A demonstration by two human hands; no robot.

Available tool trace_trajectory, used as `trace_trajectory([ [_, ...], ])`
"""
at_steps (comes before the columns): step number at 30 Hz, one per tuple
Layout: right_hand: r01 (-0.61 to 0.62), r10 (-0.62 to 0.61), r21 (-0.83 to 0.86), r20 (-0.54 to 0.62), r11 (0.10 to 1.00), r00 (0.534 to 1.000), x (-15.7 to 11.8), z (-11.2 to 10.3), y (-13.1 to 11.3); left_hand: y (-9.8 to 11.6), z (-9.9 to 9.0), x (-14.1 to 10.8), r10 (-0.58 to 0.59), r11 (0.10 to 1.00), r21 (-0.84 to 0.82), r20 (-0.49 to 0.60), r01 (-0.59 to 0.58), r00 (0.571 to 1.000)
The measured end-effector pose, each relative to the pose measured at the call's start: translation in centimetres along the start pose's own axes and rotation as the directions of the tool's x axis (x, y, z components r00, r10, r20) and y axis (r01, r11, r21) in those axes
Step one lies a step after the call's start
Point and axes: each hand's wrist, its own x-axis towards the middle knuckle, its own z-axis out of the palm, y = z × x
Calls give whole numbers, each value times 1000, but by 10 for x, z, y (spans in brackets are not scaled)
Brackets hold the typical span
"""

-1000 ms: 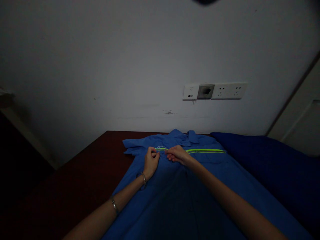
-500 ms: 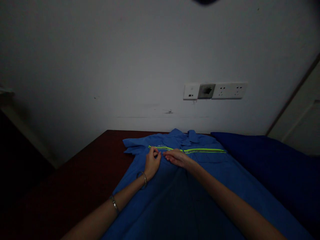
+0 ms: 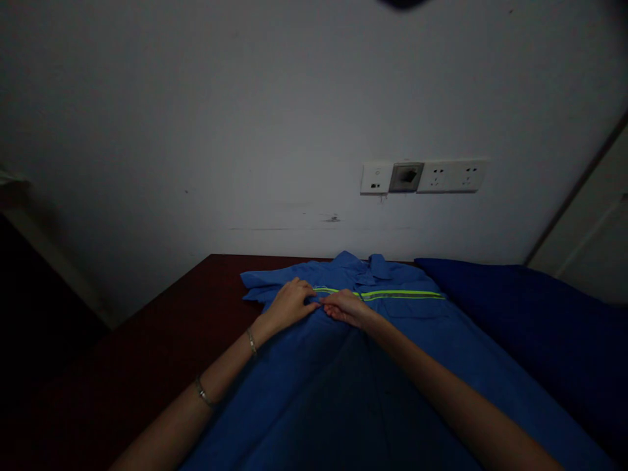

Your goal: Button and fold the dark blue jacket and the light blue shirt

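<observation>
A blue short-sleeved work shirt (image 3: 412, 347) with a collar and a yellow-green reflective chest stripe lies spread out, front up. My left hand (image 3: 293, 302) rests on the chest at the left, fingers stretched over the stripe and thumb pointing toward my right hand. My right hand (image 3: 345, 307) is closed, its fingers curled and the tips pinching at the shirt just below the stripe. Its fingertips almost meet my left thumb. The exact bit of cloth between them is too small and dark to make out.
Under the shirt is a dark red-brown tabletop (image 3: 196, 307), its far edge against a grey-white wall (image 3: 275, 131). Dark blue cloth (image 3: 520, 307) lies along the right side. Sockets (image 3: 449, 177) are set in the wall. A pale door or panel (image 3: 593, 242) stands far right.
My left hand has opened from a curled pinch and turned flatter, moving slightly left over the stripe and covering its left end. My right hand has stayed in nearly the same place.
</observation>
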Motion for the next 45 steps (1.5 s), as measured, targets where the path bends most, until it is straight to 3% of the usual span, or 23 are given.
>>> trace_trajectory([
  [3,2,-1,13,-65,1000,998,-7,4,-5,-5,10,0,15,1000,-23,29,-15,999],
  [14,69,-77,-91,-77,993,994,-7,7,-5,-15,29,3,-112,985,-137,-16,109,994],
  [31,98,-112,-180,-69,979,991,-9,7,-7,-12,30,2,-171,927,-348,-62,139,983],
  [45,75,-89,-217,-56,973,994,-14,7,-11,-20,34,3,-217,785,-568,117,245,969],
])
